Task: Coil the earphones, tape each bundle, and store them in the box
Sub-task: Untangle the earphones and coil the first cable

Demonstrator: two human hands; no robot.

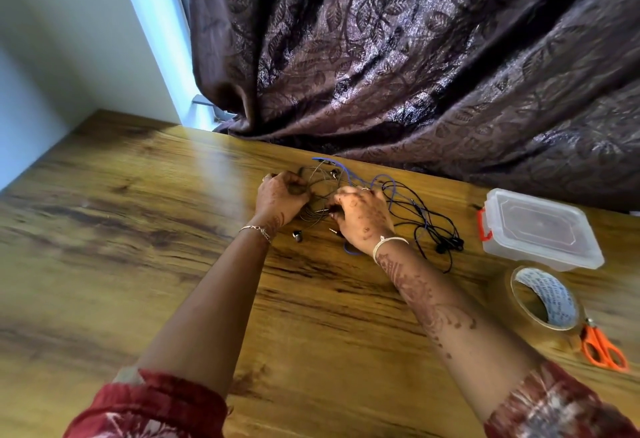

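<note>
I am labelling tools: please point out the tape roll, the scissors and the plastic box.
tape roll [557, 295]: head view, white inner core.
scissors [593, 337]: head view, orange handle.
plastic box [536, 226]: head view, clear lid.

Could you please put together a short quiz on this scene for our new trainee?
1. What colour is the cord that the left hand grips?
2. True or false: the box has its lid on.
3. What lies right beside the scissors? A. the tape B. the box C. the left hand

Key: 1 grey; 2 true; 3 A.
</note>
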